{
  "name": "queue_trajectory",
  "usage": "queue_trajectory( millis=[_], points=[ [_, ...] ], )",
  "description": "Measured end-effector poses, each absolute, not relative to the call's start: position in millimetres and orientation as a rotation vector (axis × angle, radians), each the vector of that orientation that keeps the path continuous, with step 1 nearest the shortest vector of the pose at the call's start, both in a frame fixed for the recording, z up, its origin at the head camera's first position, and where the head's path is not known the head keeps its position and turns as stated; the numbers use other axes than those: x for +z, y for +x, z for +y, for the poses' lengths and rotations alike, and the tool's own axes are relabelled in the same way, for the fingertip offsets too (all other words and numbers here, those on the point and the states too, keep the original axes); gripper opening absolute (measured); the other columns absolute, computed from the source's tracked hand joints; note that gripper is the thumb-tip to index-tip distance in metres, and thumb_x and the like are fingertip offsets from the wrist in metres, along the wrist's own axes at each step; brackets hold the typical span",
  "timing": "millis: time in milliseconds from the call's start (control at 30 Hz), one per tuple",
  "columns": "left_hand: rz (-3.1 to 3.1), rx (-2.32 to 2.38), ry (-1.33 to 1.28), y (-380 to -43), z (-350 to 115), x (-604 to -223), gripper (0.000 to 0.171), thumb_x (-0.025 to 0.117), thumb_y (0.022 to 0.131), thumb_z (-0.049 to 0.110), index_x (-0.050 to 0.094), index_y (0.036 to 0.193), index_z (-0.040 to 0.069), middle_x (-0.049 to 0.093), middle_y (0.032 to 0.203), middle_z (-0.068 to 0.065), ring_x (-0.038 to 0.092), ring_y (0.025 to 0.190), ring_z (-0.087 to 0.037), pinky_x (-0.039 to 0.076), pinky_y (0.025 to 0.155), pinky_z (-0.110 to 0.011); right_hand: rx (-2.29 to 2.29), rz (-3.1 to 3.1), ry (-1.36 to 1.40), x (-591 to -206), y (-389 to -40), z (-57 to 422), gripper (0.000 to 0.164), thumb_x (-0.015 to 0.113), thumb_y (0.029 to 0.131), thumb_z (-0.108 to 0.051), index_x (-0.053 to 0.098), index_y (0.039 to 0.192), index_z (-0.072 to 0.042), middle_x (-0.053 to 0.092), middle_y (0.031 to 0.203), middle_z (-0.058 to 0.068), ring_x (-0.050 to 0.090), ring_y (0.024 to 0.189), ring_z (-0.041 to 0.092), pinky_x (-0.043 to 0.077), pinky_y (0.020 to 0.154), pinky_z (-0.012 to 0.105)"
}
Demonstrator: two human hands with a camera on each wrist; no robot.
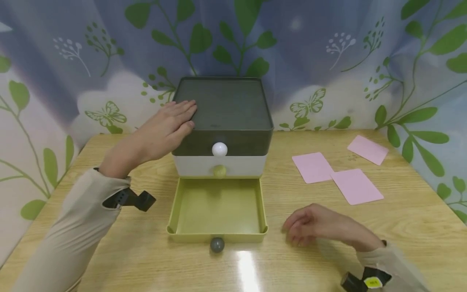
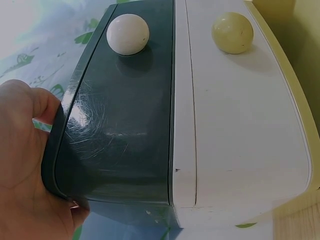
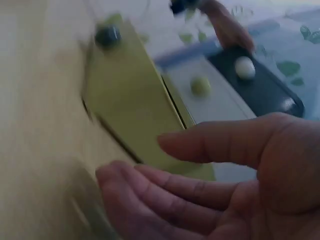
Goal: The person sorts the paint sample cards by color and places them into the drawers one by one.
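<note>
A small three-tier drawer unit [image 1: 222, 105], dark green over white over yellow, stands on the table. Its yellow bottom drawer [image 1: 219, 202] is pulled out toward me, its inner floor showing and a grey ball knob [image 1: 217, 245] on its front. My left hand [image 1: 166, 125] rests on the top's left edge with its fingers laid flat. In the left wrist view, that hand [image 2: 30, 160] is against the dark drawer's edge, near the white knob [image 2: 128, 34]. Right of the pulled-out drawer, my right hand [image 1: 310, 227] hovers with loosely bent fingers, holding nothing; the right wrist view is blurred.
Pink cards [image 1: 357, 186] lie on the wooden table [image 1: 412, 227] at the right, two of them touching at a corner. A leaf-patterned curtain [image 1: 299, 48] hangs right behind the drawer unit. The middle drawer, with a yellow knob [image 1: 219, 171], is closed.
</note>
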State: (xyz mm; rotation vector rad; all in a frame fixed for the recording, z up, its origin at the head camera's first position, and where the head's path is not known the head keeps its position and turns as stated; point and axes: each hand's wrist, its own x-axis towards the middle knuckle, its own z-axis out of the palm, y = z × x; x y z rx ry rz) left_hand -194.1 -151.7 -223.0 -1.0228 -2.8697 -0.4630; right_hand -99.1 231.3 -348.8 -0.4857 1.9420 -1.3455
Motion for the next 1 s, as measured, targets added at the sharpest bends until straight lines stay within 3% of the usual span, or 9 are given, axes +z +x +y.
queue_trajectory(
  millis=[100,200,300,467,667,833,1000],
  points=[
    [-2.876,-0.459,-1.01,-195,-153,-224,0.053,0.028,0.105,0.023,0.027,0.147,-0.009,0.021,0.155,-0.024,0.014,0.145,-0.037,0.007,0.118,-0.046,-1.143,2.328,-0.439,-343,-119,258,0.03,0.066,0.089,-0.008,0.062,0.111,0.013,0.069,0.094,0.013,0.067,0.083,0.023,0.056,0.069,0.031],
    [-2.873,-0.456,-1.01,-195,-153,-224,0.053,0.028,0.105,0.024,0.027,0.147,-0.009,0.021,0.155,-0.024,0.015,0.145,-0.036,0.007,0.118,-0.046,-0.886,2.653,-0.319,-342,-136,286,0.031,0.071,0.085,-0.014,0.066,0.106,0.008,0.069,0.093,0.012,0.067,0.086,0.027,0.052,0.067,0.031],
    [-2.867,-0.457,-1.019,-194,-152,-223,0.053,0.028,0.106,0.023,0.027,0.147,-0.009,0.022,0.155,-0.024,0.015,0.145,-0.037,0.007,0.118,-0.046,-0.669,2.814,-0.138,-342,-147,310,0.041,0.071,0.085,-0.021,0.061,0.11,0.011,0.065,0.1,0.023,0.063,0.093,0.038,0.052,0.07,0.039],
    [-2.868,-0.458,-1.019,-194,-152,-223,0.053,0.028,0.106,0.023,0.027,0.147,-0.009,0.022,0.155,-0.024,0.015,0.145,-0.036,0.007,0.118,-0.046,-0.48,2.884,0.061,-348,-155,338,0.072,0.071,0.084,-0.033,0.043,0.121,0.022,0.049,0.113,0.042,0.048,0.101,0.054,0.045,0.079,0.058],
    [-2.867,-0.461,-1.005,-196,-153,-224,0.053,0.027,0.105,0.024,0.028,0.147,-0.009,0.021,0.156,-0.023,0.014,0.145,-0.036,0.006,0.118,-0.046,-0.476,2.883,0.161,-355,-159,350,0.093,0.066,0.086,-0.043,0.028,0.131,0.028,0.034,0.123,0.051,0.036,0.111,0.064,0.039,0.088,0.067],
    [-2.861,-0.456,-1.007,-196,-153,-225,0.053,0.028,0.105,0.023,0.028,0.147,-0.01,0.022,0.155,-0.024,0.015,0.145,-0.036,0.007,0.118,-0.046,-0.494,2.922,0.171,-356,-160,354,0.088,0.074,0.08,-0.042,0.038,0.119,0.029,0.046,0.11,0.047,0.047,0.099,0.058,0.046,0.076,0.059],
    [-2.862,-0.457,-1.013,-195,-152,-225,0.053,0.028,0.105,0.023,0.028,0.147,-0.01,0.023,0.155,-0.024,0.015,0.145,-0.036,0.007,0.118,-0.045,-0.459,2.968,0.183,-354,-158,360,0.079,0.08,0.073,-0.039,0.047,0.103,0.026,0.051,0.093,0.04,0.05,0.088,0.053,0.046,0.067,0.053]
  ],
)
